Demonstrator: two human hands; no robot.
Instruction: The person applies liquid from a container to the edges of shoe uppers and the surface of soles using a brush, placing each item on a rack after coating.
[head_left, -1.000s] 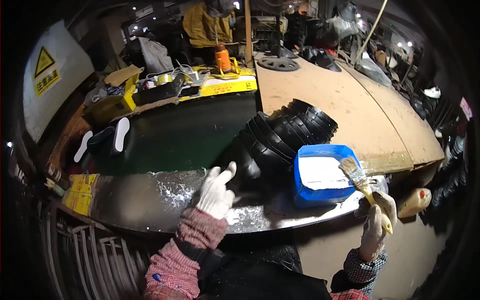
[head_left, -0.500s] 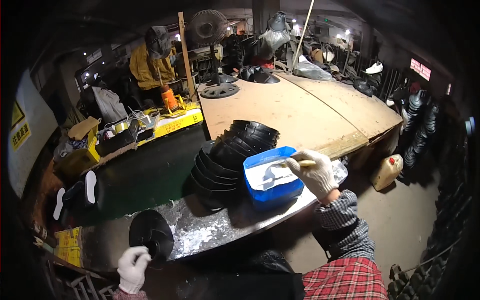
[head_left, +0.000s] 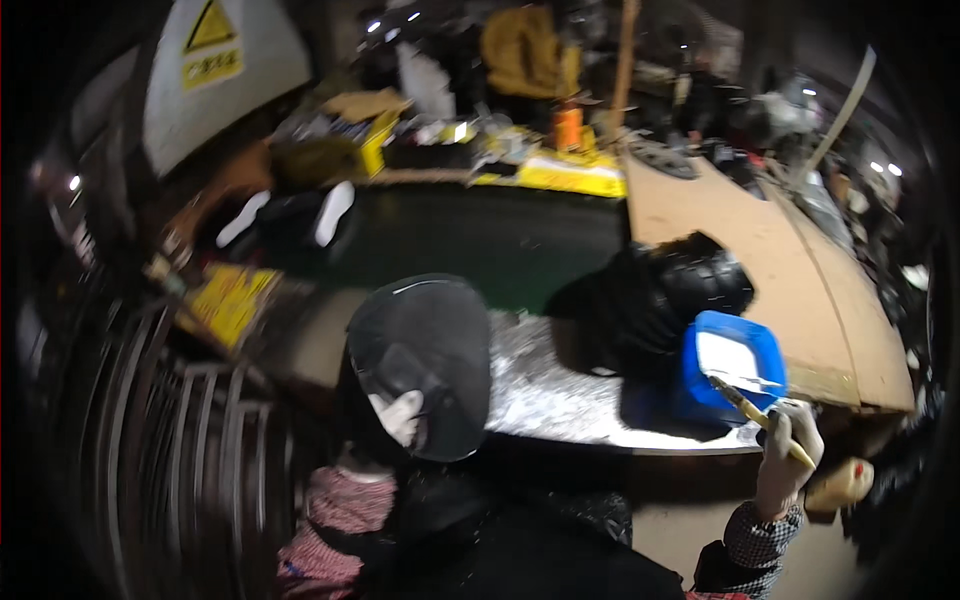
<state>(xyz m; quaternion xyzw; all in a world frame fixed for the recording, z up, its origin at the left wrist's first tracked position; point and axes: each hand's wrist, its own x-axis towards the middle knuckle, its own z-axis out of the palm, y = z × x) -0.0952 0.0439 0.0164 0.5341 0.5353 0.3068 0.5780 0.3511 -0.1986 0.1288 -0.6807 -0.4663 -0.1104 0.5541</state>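
My left hand (head_left: 400, 418), in a white glove, grips a black rounded, curved piece (head_left: 450, 350) by its near-left part. The piece is tilted up above the workbench edge and hides much of the hand. My right hand (head_left: 790, 450), also gloved, is closed around the wooden handle of a brush (head_left: 745, 405). The brush head is at the near rim of a blue tub (head_left: 690, 380) holding white liquid (head_left: 730, 358). Left of the tub leans a stack of black cup-shaped pieces (head_left: 700, 275), blurred by motion.
The workbench (head_left: 550, 385) is smeared white near its front edge. A tan board table (head_left: 720, 215) adjoins at the right. White-soled shoes (head_left: 335, 212) lie at the far left. Metal racks (head_left: 190, 450) stand at my left; a yellowish jug (head_left: 840, 485) is on the floor at the right.
My left hand has taken hold of the black curved piece and lifted it off the bench. My right hand has drawn the brush back to the tub's near rim. The view has swung left.
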